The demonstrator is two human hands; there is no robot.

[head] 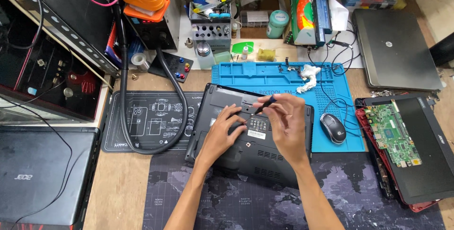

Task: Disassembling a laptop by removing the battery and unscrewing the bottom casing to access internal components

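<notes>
Black mat (pixel 146 116) sits left on the desk (pixel 124 182). My left hand (pixel 222 133) lies open, fingers pressing the upturned laptop (pixel 265 156) mid-desk. My right hand (pixel 286 121) pinches a small dark tool (pixel 265 104) over its base. Mouse (pixel 333 128) on the blue mat (pixel 283 76), circuit board (pixel 395 133) near the right edge.

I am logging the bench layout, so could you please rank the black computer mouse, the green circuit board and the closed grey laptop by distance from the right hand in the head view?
1. Black computer mouse: on the blue mat, just to the side of the right hand.
2. Green circuit board: farther out, lying on the red-edged opened laptop.
3. Closed grey laptop: farthest, at the bench's back corner.
</notes>
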